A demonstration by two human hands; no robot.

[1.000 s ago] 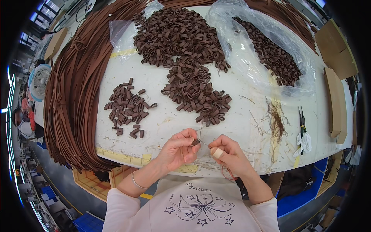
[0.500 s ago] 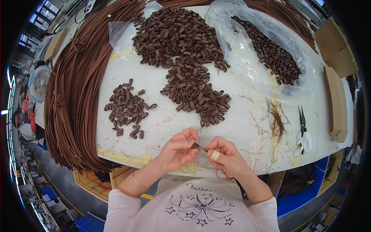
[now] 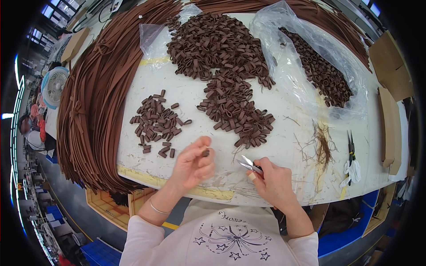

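Workshop with a fan (image 3: pixel 55 87) off to the left, and a white table (image 3: pixel 188 95) filling most of the view; right over its near edge a small brown loop (image 3: pixel 205 153) is pinched between thumb and fingers of the left hand (image 3: pixel 191 165); the snips (image 3: pixel 249 163) are gripped in the right hand (image 3: pixel 271 181), fingers curled round them, blades spread and pointing at the left hand but not touching the loop; clear plastic bag (image 3: pixel 284 57) near the far right corner, loads of loops (image 3: pixel 317 68) in it; blue bin (image 3: pixel 341 241) below the near edge on the right, dark stuff inside, can't tell what; both forearms come up over the near edge, left palm tipped inward, tape on the right thumb; shirt (image 3: pixel 235 241) has curved printed lettering and a starry burst; big loop pile (image 3: pixel 217 48) toward the far edge, smaller pile (image 3: pixel 157 117) nearer the left edge, brown straps (image 3: pixel 95 102) heaped along it
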